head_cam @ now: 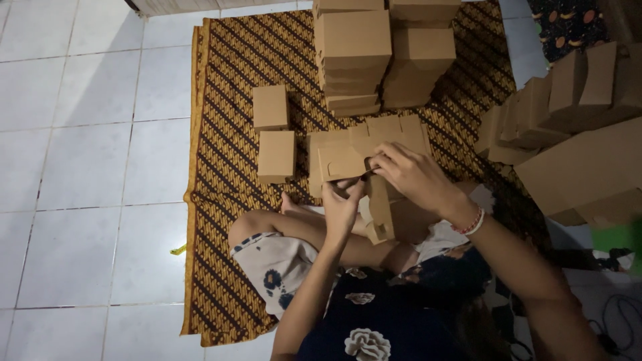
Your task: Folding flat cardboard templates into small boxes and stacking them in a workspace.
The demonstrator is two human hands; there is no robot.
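Observation:
I sit cross-legged on a patterned brown cloth [227, 80]. Both hands hold a flat brown cardboard box blank [341, 160] over my lap. My left hand [341, 204] pinches its lower edge from below. My right hand [411, 175], with a beaded bracelet at the wrist, presses a flap near the blank's middle. Part of the blank hangs down between my hands [381, 217]. More flat blanks [394, 130] lie just beyond it on the cloth.
Two folded small boxes [271, 107] [276, 155] sit on the cloth to the left. Stacks of folded boxes [354, 53] stand at the far side, and more cardboard piles [575, 100] at the right. White floor tiles [87, 134] lie left of the cloth.

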